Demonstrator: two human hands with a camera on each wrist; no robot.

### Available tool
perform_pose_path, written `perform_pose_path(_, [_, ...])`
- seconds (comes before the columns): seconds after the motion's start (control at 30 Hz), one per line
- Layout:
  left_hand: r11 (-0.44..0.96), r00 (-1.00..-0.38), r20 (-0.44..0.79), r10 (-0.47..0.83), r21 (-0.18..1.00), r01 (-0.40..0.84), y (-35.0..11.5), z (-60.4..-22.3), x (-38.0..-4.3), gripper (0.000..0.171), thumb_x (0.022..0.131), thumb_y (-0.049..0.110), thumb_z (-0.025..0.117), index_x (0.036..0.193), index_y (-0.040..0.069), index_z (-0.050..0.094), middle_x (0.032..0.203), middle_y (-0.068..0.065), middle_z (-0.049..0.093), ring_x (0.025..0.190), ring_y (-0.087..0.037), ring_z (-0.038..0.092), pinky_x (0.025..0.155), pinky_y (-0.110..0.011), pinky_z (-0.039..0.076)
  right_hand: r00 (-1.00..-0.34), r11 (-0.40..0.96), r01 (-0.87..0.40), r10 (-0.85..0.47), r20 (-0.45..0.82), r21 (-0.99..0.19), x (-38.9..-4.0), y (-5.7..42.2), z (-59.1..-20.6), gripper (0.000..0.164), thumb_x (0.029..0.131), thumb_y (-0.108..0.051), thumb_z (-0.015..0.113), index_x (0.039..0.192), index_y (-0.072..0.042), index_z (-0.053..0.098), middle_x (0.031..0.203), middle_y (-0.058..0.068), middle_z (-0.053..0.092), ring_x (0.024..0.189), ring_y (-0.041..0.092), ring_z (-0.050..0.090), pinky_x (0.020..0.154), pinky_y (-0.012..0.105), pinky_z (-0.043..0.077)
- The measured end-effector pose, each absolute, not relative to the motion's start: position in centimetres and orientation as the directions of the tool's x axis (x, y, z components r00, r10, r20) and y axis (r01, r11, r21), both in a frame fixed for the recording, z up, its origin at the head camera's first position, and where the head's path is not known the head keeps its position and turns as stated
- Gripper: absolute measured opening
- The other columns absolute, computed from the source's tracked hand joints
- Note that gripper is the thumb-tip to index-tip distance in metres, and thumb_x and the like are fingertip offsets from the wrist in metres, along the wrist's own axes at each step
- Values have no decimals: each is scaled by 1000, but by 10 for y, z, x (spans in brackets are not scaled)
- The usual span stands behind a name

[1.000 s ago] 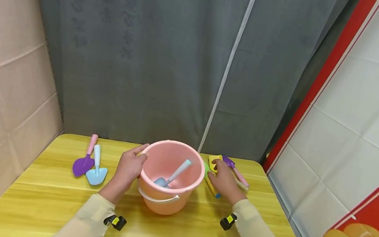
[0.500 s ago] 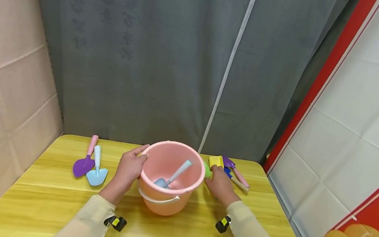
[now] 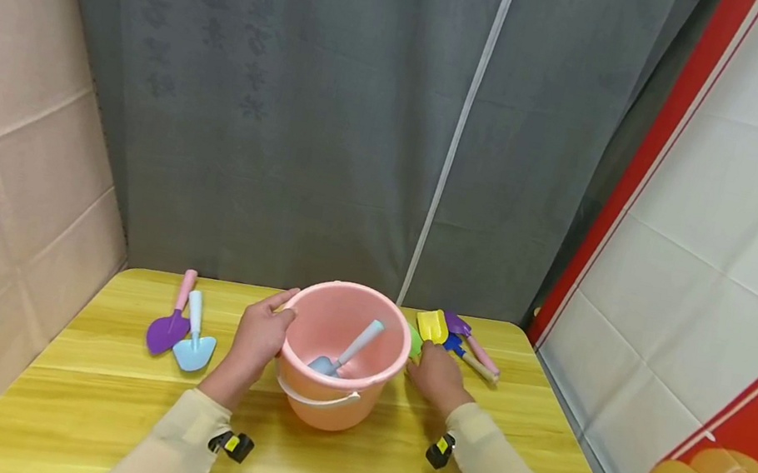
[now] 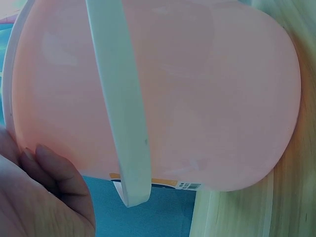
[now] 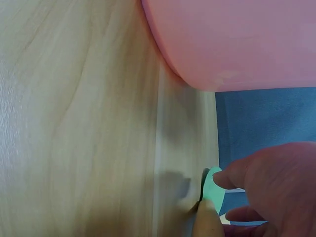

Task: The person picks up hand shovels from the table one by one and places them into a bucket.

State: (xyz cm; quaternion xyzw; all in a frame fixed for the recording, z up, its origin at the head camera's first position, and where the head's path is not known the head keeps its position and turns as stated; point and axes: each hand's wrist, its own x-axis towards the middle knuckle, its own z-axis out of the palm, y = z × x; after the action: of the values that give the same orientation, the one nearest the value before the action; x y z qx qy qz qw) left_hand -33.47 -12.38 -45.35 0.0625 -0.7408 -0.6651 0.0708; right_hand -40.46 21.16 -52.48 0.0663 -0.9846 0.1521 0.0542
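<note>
A pink bucket [image 3: 327, 401] with a white handle [image 3: 317, 400] stands on the table. A light blue toy shovel [image 3: 356, 344] leans inside it. At the bucket's left rim my left hand [image 3: 261, 332] grips the edge, thumb inside; its curled fingers [image 4: 64, 170] lie against the outer wall in the left wrist view. To the right of the bucket, my right hand [image 3: 440, 376] reaches down over a green-bladed toy shovel [image 3: 415, 343]. In the right wrist view a fingertip overlaps the green blade [image 5: 212, 190]; I cannot tell whether the fingers pinch it.
On the left lie a purple shovel [image 3: 166, 333] with a pink handle and a light blue shovel [image 3: 193, 352]. Beyond my right hand are a yellow shovel blade [image 3: 432, 326], a purple toy tool [image 3: 456, 324] and a blue toy rake [image 3: 455, 343]. A grey curtain [image 3: 291, 128] hangs behind the table.
My right hand has moved left and towards me, off the yellow blade and onto the green shovel, uncovering the yellow and blue tools. The left hand and bucket have stayed put.
</note>
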Motion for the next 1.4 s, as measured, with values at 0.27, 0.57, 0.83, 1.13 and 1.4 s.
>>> perform_pose_path(0.27, [93,-984,18,-179,996,1,-124,-453,-334,47,111,22,58,158,19,63,124,-22,75,50,-13,48,52,-25,46,-988,951,-122,-90,126,-283,-405,209,-533,34,102,-34,77,105,-1,67,91,13,68,88,36,72,77,55,61])
perform_pose_path(0.57, [91,-982,18,-186,996,1,-123,-453,-334,47,111,22,59,158,19,64,128,-21,74,50,-13,48,52,-24,47,-992,960,-101,-76,105,-260,-411,209,-542,33,99,-23,79,115,3,67,101,18,71,99,40,73,85,57,63])
perform_pose_path(0.83, [89,-983,23,-184,996,6,-124,-454,-334,47,112,22,58,158,18,64,125,-22,75,50,-12,48,52,-24,46,-991,964,-108,-85,104,-243,-415,209,-548,29,101,-21,77,115,3,67,104,19,72,101,40,74,86,58,63])
perform_pose_path(1.13, [87,-982,14,-190,996,-2,-124,-454,-334,47,111,23,59,158,19,64,123,-20,76,49,-14,48,52,-24,46,-990,960,-99,-69,124,-260,-413,207,-548,25,100,-17,74,114,3,67,104,19,71,99,41,74,84,59,63])
perform_pose_path(1.4, [96,-984,7,-179,995,-10,-124,-454,-335,48,111,23,59,159,20,63,136,-19,73,50,-15,48,53,-24,47,-990,940,-95,-56,127,-327,-412,208,-551,23,98,-16,73,111,2,67,97,17,70,94,42,74,82,59,62])
